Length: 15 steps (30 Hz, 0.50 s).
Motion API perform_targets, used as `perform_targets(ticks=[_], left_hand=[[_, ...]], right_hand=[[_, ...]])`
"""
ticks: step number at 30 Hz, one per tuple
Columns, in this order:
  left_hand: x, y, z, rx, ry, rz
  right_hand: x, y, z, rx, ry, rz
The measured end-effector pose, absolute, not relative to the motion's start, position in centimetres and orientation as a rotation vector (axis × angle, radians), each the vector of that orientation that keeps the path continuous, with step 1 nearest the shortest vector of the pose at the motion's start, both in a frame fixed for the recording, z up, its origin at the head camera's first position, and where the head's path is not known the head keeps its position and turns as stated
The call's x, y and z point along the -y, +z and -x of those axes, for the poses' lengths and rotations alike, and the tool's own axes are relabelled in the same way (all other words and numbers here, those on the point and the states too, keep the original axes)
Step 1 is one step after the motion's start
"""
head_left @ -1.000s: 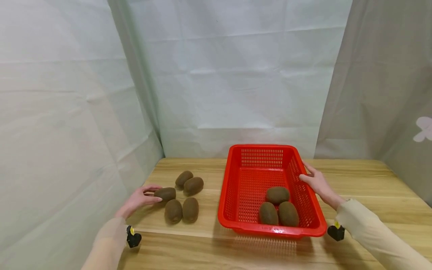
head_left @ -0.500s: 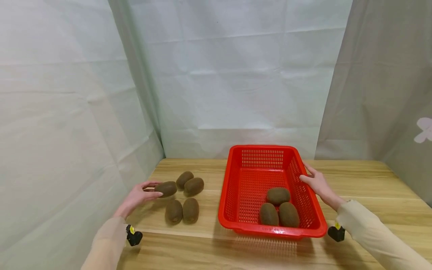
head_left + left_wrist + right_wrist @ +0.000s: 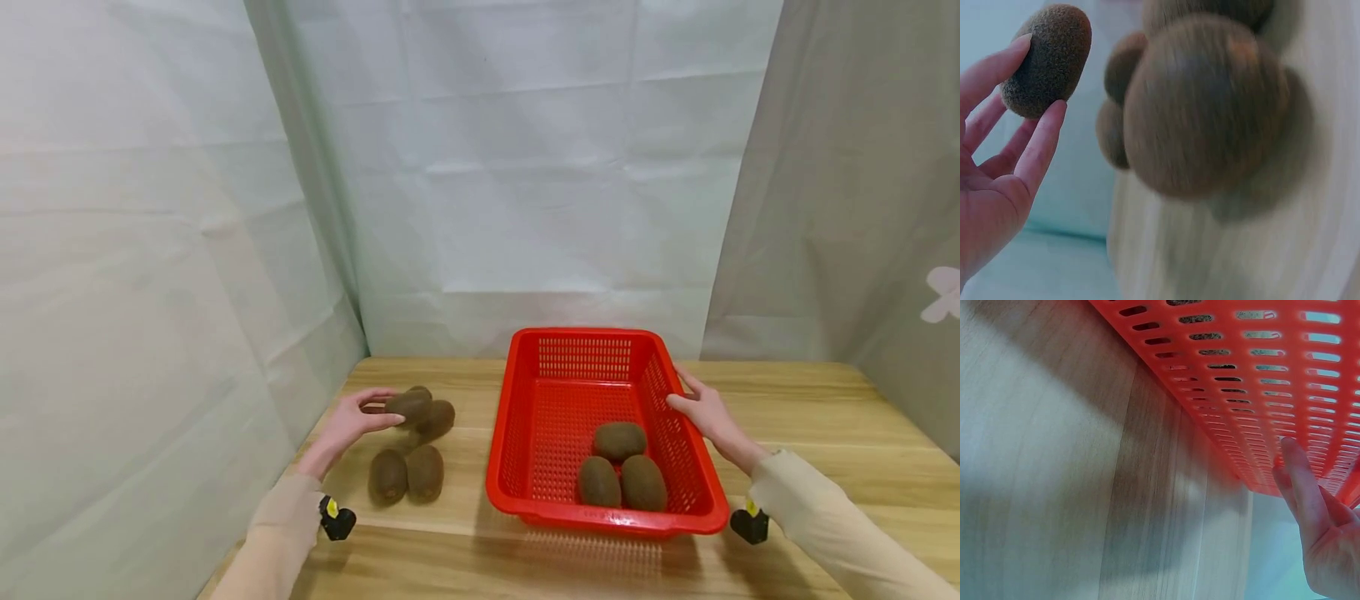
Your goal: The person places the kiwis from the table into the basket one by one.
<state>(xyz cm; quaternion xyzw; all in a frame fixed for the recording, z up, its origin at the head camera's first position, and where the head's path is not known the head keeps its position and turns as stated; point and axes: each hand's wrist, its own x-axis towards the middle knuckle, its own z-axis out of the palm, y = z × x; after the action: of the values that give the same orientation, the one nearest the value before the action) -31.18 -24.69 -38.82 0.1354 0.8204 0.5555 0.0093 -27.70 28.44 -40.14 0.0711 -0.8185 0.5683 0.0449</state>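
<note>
Pinching a kiwifruit point(image 3: 407, 407) in the left hand point(image 3: 356, 423), just above the table point(image 3: 420, 546), gripping a red plastic basket point(image 3: 607, 518) with the right hand point(image 3: 709, 414). Probably light, fuzzy-grippy, bruisable tho, best held gently round the middle.

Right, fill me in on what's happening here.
A person's left hand holds one kiwi in its fingers above the wooden table, close to four others lying there. The right hand holds the red basket by its right side; three more kiwis sit inside, toward the near end.
</note>
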Motion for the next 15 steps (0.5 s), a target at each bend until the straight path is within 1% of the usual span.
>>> perform_targets(ticks=[6, 9, 15], left_hand=[[22.2, -37.4, 31.0, -2.599, 1.728, -0.401], [21.3, -37.6, 31.8, -2.636, 1.740, -0.398], [18.0, -35.4, 31.9, -2.585, 1.845, -0.450]], right_hand=[[-28.4, -40.2, 27.7, 2.483, 1.767, -0.213], [-28.4, -40.2, 27.7, 2.470, 1.789, -0.213], [-28.5, -40.3, 27.7, 2.469, 1.785, -0.213]])
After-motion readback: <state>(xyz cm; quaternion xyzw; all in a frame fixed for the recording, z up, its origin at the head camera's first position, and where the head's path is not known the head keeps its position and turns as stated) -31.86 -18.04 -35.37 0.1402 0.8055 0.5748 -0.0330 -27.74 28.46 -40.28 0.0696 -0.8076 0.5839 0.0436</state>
